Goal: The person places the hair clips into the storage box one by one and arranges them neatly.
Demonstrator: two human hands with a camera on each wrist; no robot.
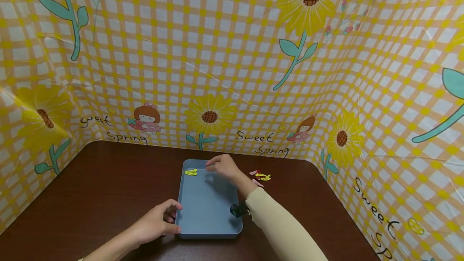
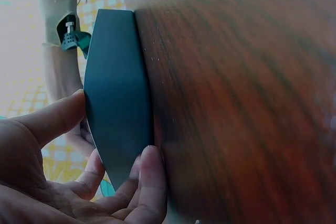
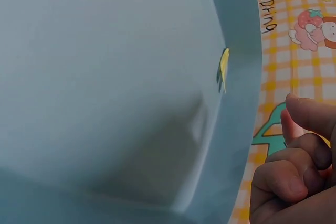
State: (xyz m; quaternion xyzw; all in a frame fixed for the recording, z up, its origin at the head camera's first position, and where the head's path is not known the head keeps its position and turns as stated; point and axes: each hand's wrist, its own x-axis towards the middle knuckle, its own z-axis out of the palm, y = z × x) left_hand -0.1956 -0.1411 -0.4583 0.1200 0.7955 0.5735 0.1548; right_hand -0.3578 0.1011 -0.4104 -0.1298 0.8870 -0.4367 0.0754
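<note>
A blue-grey rectangular tray (image 1: 208,200) lies on the dark table. My left hand (image 1: 156,220) holds its near left side, fingertips (image 2: 151,161) against the outer wall in the left wrist view. Above the tray's far end hovers my right hand (image 1: 224,168), thumb and forefinger close together, the other fingers loosely curled; nothing shows between them. Yellow hair clips (image 1: 191,172) rest in the far left corner of the tray; in the right wrist view a yellow clip (image 3: 224,66) lies beside the wall. Right of the tray, several yellow, pink and red hair clips (image 1: 262,176) lie in a loose group.
A yellow checked cloth (image 1: 232,71) with sunflowers forms walls behind and beside the brown table (image 1: 119,180). A small black device (image 1: 237,210) is strapped at the right wrist, over the tray's right edge.
</note>
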